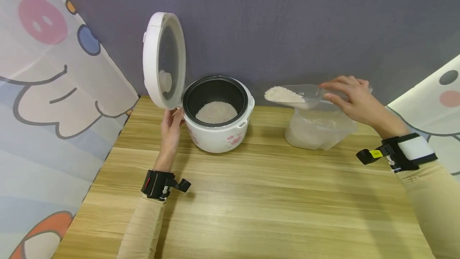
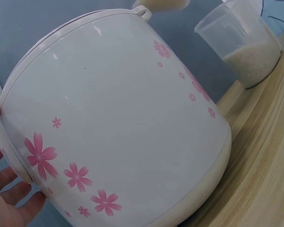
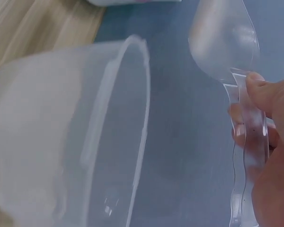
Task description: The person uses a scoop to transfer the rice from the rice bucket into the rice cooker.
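A white rice cooker (image 1: 221,141) with pink flowers stands with its lid (image 1: 152,61) raised and rice (image 1: 217,112) inside its dark inner pot (image 1: 190,103). My left hand (image 1: 170,129) holds its left side handle, the thumb up by the rim and the other fingers lower, as the left wrist view shows. On the right, my right hand (image 1: 353,99) grips the handle of a clear plastic scoop (image 3: 248,142), which carries a heap of rice (image 1: 284,94). This scoop is raised over the translucent container (image 1: 305,133), its front end pointing left toward the cooker.
Rice (image 2: 255,61) also lies in the container, seen in the left wrist view. Both vessels stand at the back of the wooden table (image 1: 258,203), close to a dark grey wall (image 1: 251,23). Cartoon-printed sheets (image 1: 46,103) border the table at the sides.
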{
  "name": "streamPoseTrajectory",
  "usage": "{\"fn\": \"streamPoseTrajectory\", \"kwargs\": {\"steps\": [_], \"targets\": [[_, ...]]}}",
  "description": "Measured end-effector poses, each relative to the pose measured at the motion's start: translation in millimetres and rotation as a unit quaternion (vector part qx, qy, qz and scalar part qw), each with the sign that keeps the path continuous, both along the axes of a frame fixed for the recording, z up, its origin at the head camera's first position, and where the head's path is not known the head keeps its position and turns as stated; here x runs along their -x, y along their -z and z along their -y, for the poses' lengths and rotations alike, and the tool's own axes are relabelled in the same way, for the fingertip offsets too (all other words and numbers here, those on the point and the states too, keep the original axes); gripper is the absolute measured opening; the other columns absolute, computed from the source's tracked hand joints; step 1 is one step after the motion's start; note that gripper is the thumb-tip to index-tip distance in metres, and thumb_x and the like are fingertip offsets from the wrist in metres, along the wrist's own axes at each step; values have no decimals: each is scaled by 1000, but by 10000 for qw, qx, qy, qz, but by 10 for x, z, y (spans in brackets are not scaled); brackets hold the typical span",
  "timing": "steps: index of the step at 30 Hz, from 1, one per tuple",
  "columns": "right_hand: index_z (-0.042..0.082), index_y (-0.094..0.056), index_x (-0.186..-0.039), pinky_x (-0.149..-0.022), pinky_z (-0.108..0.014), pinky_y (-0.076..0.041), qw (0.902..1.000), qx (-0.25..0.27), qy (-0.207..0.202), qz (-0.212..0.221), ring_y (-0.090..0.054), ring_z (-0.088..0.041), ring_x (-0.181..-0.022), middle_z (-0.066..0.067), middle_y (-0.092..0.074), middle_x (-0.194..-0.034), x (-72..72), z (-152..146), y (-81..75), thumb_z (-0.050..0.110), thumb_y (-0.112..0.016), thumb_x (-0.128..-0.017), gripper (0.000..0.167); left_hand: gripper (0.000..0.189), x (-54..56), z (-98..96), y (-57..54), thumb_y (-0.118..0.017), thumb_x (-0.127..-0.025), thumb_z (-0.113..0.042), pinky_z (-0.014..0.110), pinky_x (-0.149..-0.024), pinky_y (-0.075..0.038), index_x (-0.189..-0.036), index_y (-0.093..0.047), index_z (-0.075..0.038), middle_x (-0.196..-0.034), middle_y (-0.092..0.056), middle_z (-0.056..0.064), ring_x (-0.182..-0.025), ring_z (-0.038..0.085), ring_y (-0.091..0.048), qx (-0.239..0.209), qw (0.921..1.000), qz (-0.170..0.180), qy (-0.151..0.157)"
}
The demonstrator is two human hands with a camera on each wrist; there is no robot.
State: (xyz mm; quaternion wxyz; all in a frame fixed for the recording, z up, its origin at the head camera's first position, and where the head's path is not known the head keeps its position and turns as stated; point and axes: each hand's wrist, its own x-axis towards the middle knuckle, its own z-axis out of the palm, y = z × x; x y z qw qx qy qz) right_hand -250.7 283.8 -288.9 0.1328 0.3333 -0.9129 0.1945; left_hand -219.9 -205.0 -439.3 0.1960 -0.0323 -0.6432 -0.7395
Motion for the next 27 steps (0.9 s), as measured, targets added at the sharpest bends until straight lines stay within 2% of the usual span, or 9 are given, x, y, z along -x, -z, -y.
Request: {"fn": "streamPoseTrajectory", "kwargs": {"steps": [7,16,21,27], "targets": [[2,-66,-132,-99,-67,-19,9997,-143,-3,208,-47,-44,-118,-24,-60,-125,90,279,-39,16,-61,-105,31,44,10,-24,20,-49,-110,-20,42,-108,-46,-153,-46,-9,-142,-57,3,-119,13,-59,84,9999,81,-21],[3,-65,-134,-97,-64,-19,9993,-253,-251,98,-47,-40,-116,-21,-61,-125,223,624,-94,12,-60,-105,31,44,8,-19,15,-49,-110,-21,36,-107,-47,-153,-46,-10,-143,-56,3,-118,13,-59,102,9999,98,-57],[4,-65,-135,-98,-62,-19,9986,-406,-328,59,-47,-39,-116,-20,-61,-125,276,834,-167,13,-60,-105,31,44,18,-12,12,-48,-110,-20,39,-108,-46,-153,-46,-9,-142,-56,3,-118,14,-59,60,10000,50,-57],[3,-67,-132,-100,-62,-20,9979,-540,-345,-20,-48,-38,-113,-20,-62,-123,329,1030,-174,13,-61,-105,30,44,16,-9,10,-49,-110,-21,39,-108,-47,-152,-47,-10,-143,-56,3,-122,14,-59,107,9999,49,-61]]}}
